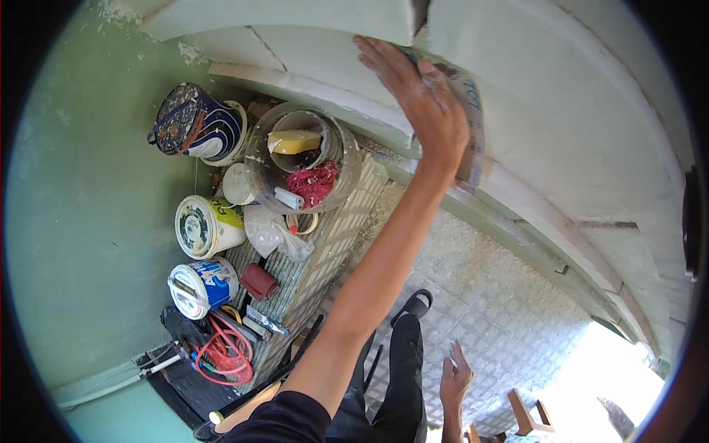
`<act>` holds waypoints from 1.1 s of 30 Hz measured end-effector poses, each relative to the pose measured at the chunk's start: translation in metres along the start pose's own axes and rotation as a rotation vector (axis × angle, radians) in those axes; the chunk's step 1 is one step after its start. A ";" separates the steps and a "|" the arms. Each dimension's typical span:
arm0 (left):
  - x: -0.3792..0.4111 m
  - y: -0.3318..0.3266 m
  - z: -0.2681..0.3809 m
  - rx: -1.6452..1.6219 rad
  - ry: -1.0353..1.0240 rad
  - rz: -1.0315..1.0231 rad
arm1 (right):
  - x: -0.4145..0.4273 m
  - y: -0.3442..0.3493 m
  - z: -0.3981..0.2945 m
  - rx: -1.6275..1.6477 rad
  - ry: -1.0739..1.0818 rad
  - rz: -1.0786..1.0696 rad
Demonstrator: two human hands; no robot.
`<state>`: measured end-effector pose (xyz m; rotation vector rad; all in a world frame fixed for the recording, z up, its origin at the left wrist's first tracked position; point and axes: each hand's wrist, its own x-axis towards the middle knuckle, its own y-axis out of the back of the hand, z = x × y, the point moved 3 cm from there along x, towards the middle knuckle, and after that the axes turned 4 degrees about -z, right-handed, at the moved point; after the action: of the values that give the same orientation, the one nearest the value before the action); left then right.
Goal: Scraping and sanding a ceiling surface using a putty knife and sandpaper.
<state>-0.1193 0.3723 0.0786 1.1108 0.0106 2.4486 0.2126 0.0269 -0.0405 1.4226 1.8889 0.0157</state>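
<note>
My left hand (424, 108) lies with its fingers stretched over a bent sheet of what looks like sandpaper (469, 130), pressing it to a pale, curved plastered structure (545, 105). The sheet's printed back shows to the right of my wrist, while the rest is hidden under the palm. Whitish dust coats the fingers. Lower down, my right hand (457, 379) hangs near my leg, its fingers loosely apart and nothing visible in it. Just left of my raised forearm, a clear plastic tub (350, 144) contains a yellow sponge (294, 142) and red shredded material (313, 184).
Along the green wall (105, 183), a slatted bench (327, 243) bears paint buckets (221, 133), a red abrasive roll (259, 281), scrapers (263, 322) and a coiled red hose (227, 354). Pale ledges (532, 199) run down the right side. A brown stool (526, 412) stands at lower right.
</note>
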 end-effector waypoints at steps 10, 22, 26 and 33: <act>0.002 0.018 0.002 -0.014 -0.021 -0.090 | 0.148 -0.028 -0.244 0.686 0.395 0.124; -0.067 0.071 0.052 -0.442 0.750 -0.562 | 0.109 0.012 -0.304 -0.122 0.722 0.425; -0.095 0.092 0.070 -0.240 0.781 -0.716 | 0.095 0.035 -0.286 -0.342 0.772 0.371; -0.108 0.076 0.117 0.006 0.703 -0.789 | 0.101 0.064 -0.268 -0.390 0.706 0.139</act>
<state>-0.0036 0.2403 0.0948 0.1175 0.5563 1.9536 0.1037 0.2455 0.1219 1.3619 2.1525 1.0140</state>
